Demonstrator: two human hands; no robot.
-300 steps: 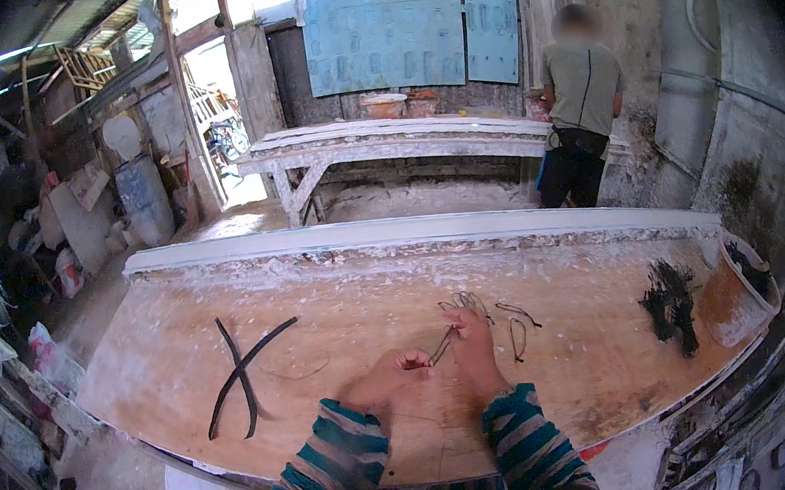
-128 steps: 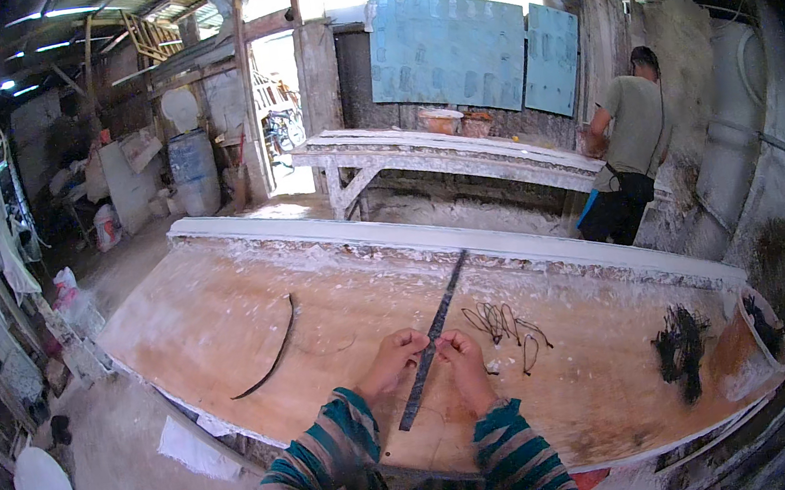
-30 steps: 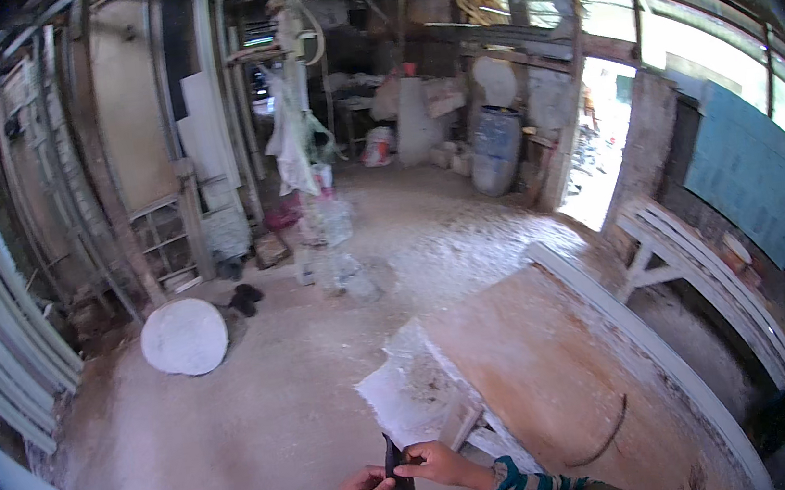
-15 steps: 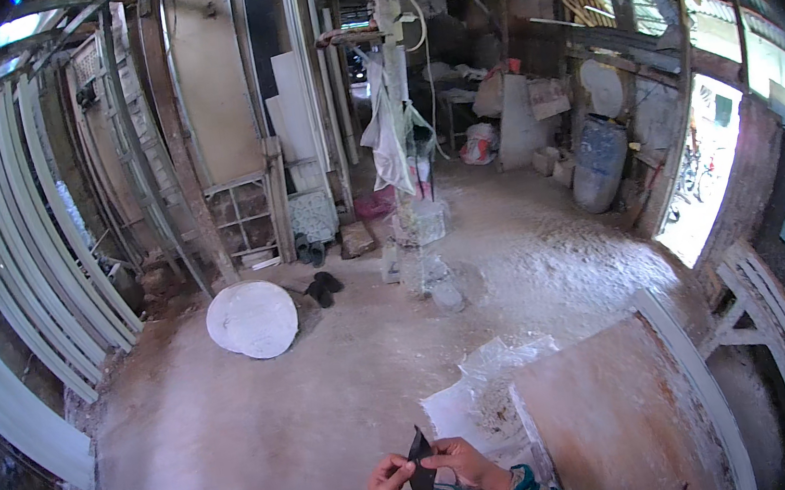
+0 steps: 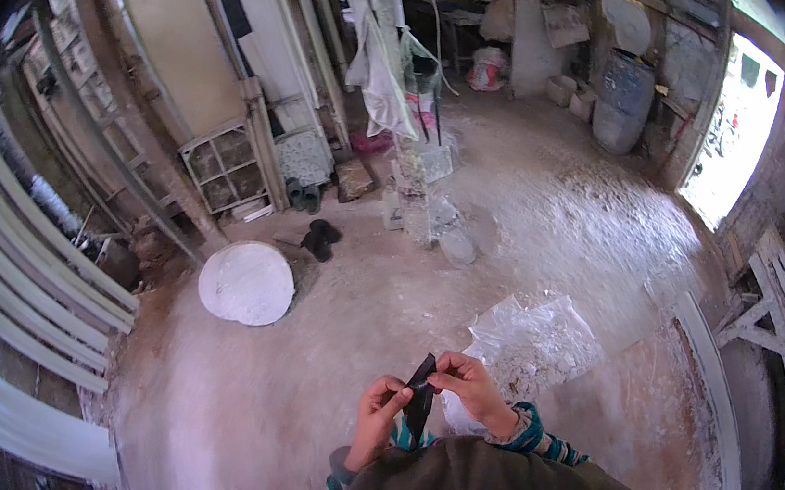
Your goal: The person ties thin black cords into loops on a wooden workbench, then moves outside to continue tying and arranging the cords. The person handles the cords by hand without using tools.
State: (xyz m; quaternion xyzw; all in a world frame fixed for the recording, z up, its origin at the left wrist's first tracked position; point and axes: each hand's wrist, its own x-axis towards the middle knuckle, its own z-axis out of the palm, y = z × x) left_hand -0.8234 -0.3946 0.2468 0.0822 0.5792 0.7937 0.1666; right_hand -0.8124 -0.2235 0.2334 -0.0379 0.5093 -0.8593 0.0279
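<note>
— Nearest of all?

— Dark clothing (image 5: 478, 487) across the person's front, flanked by teal-and-pale striped sleeves (image 5: 538, 436).

— And just past that?

— Two bare hands, close together, both busy with one black strip (image 5: 421, 399).

— Gripping how?

— Left hand (image 5: 371, 426): pinching the strip's left side between thumb and bent forefinger. Right hand (image 5: 479, 394): pinching from the right, slightly higher, with thumb and fingertips.

— Placed where, exactly?

— Between the hands, in the air before the body, low in the head view and around the middle from left to right.

— Looking like what?

— Black, thin, apparently flexible. Tilted, with the top end leaning right and poking out above the fingertips. Bent or folded around the pinch, by the look of it, with a grey glint near the right thumb. Broader through the middle, tapering toward the bottom, down over the teal of the clothing. Too small to make out any finer texture.

— Next outward?

— A crumpled whitish sheet (image 5: 544, 339) on the floor, just beyond the right hand, strewn with greyish bits. To the right, a dusty tabletop (image 5: 646, 410) edged with a white rail (image 5: 712, 392).

— Farther out?

— To the left, a white rounded piece (image 5: 247, 286) on the floor, with dark footwear (image 5: 320, 240) just beside. Then a rough post (image 5: 411, 190), hung with pale cloth (image 5: 381, 91).

— Deepest in?

— A blue barrel (image 5: 625, 102), near a bright doorway (image 5: 736, 133).
</note>
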